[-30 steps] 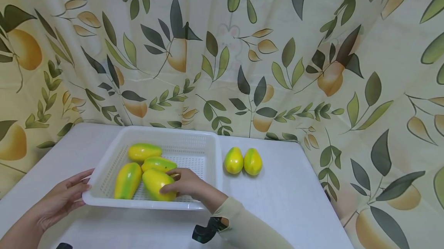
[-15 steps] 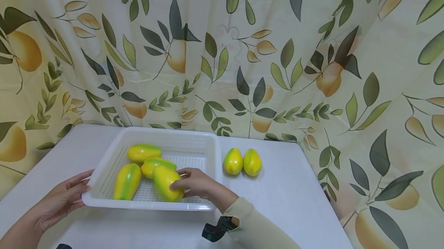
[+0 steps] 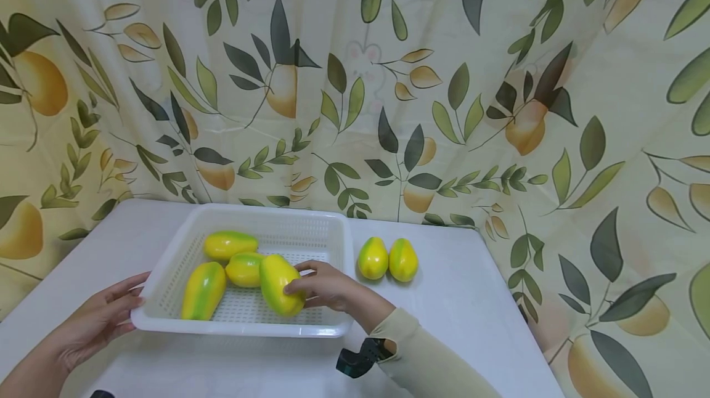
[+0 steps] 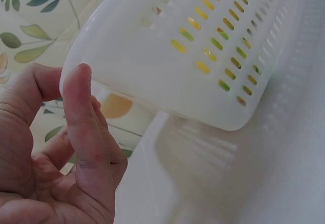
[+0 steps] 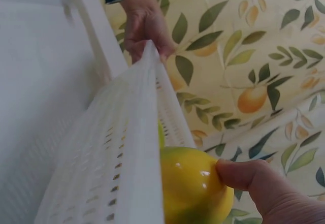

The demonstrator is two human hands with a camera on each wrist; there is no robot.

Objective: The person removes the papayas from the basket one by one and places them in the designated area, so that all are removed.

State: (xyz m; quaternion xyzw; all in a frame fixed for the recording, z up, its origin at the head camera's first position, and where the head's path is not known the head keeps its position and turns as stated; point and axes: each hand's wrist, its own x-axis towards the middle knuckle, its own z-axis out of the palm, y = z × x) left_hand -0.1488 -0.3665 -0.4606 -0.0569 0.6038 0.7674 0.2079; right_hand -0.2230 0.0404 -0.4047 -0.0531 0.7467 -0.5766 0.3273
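A white plastic basket [image 3: 233,328] with slotted sides stands on the table. My left hand [image 3: 102,318] pinches its left rim between thumb and fingers, seen closely in the left wrist view. Inside, my right hand [image 3: 327,287] grips a glossy yellow-green mango [image 3: 279,284], thumb on the near side; the far fingers are partly hidden behind it. Three more mangoes lie in the left part of the basket: one at the back [image 3: 230,245], a middle mango [image 3: 244,270] partly covered by the held one, and a front-left mango [image 3: 203,291].
Two further mangoes, a left one [image 3: 373,259] and a right one [image 3: 403,260], sit side by side on the white tablecloth [image 3: 444,312], right of the basket. A leaf-and-fruit patterned curtain [image 3: 355,108] hangs behind the table.
My right hand has drawn the gripped mango rightward and slightly away from the front rim, and its tilt has changed. The left hand and basket stay in place.
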